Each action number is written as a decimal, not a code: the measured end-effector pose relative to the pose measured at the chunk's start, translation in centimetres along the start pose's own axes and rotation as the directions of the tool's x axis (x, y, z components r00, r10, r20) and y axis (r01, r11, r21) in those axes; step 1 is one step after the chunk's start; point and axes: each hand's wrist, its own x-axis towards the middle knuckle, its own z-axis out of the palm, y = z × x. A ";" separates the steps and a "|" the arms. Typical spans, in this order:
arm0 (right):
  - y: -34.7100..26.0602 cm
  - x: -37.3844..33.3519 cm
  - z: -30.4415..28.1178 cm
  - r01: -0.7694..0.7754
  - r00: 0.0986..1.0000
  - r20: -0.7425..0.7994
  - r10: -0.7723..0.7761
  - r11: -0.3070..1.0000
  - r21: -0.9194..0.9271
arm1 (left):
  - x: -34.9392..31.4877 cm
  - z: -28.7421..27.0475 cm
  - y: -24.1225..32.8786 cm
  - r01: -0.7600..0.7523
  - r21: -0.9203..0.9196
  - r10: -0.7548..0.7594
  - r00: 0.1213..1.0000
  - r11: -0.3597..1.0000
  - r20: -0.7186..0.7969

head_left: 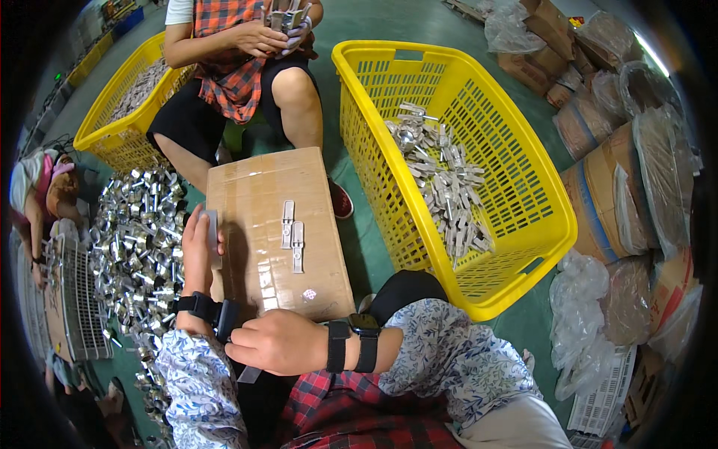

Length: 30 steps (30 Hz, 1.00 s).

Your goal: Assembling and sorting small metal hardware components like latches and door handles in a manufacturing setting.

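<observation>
My left hand [196,243] is at the left edge of a cardboard box [262,176], its fingers closed around a flat grey piece [214,233] standing on edge. My right hand [273,342] is curled in front of the box, fingertips against the black device [226,320] strapped to my left wrist. What those fingers hold, if anything, is hidden. Below them a strip of grey metal [249,374] shows. Two long pale metal parts [287,224] with shallow channels lie side by side on the box top.
A yellow basket [516,168] to the right holds many metal parts. Small shiny metal cups with stems [138,247] are heaped at left. Across the box a seated person [250,45] holds several metal parts, beside another yellow basket [112,142]. Wrapped cartons [606,194] stand far right.
</observation>
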 end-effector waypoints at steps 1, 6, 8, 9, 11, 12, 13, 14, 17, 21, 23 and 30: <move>0.0 0.0 0.0 -0.003 1.000 0.000 0.003 1.000 0.004 | 0.0 0.0 0.0 0.001 0.000 -0.001 1.000 1.000 -0.002; 0.0 0.1 0.1 0.001 1.000 -0.003 -0.001 1.000 0.003 | 0.1 -0.1 0.0 0.005 0.031 -0.005 1.000 1.000 0.004; 0.0 0.1 0.1 0.004 1.000 0.000 -0.004 1.000 -0.003 | 0.1 -0.1 0.1 0.009 0.036 -0.010 1.000 0.999 0.011; 0.0 0.1 0.1 0.005 1.000 0.001 -0.005 1.000 -0.005 | 0.2 -0.1 0.1 0.011 0.038 -0.011 1.000 0.999 0.013; 0.0 0.1 0.1 0.002 1.000 -0.005 -0.002 1.000 0.015 | 0.2 -0.1 -0.1 0.016 0.043 -0.017 1.000 0.999 0.010; 0.1 0.0 0.1 0.003 1.000 -0.006 -0.003 1.000 0.020 | 0.3 -0.2 -0.3 0.012 0.039 -0.012 1.000 0.999 0.005; 0.2 0.1 0.1 -0.014 1.000 -0.002 0.015 0.998 0.056 | 0.5 -0.2 -0.2 -0.001 0.031 0.001 1.000 1.000 -0.002; -0.1 0.2 0.2 -0.020 1.000 0.000 0.020 0.997 0.072 | 0.2 -0.9 -0.8 0.012 0.044 -0.012 1.000 0.999 -0.006; -1.1 1.0 -0.7 -0.024 0.999 0.030 0.021 0.996 0.086 | 1.0 -1.1 0.0 0.005 0.003 -0.005 1.000 1.000 0.019; -2.3 1.5 -1.3 -0.047 0.993 0.115 0.030 0.988 0.146 | 1.7 -1.7 0.8 0.006 -0.092 -0.006 1.000 0.996 -0.003; -2.3 1.9 -1.2 -0.050 0.990 0.134 0.032 0.990 0.133 | 2.2 -2.3 1.2 -0.016 -0.124 0.012 0.999 0.992 -0.030; -1.8 2.0 0.2 -0.049 0.989 0.144 0.031 0.991 0.125 | 2.2 -2.1 1.7 0.003 -0.144 -0.008 0.999 0.990 -0.034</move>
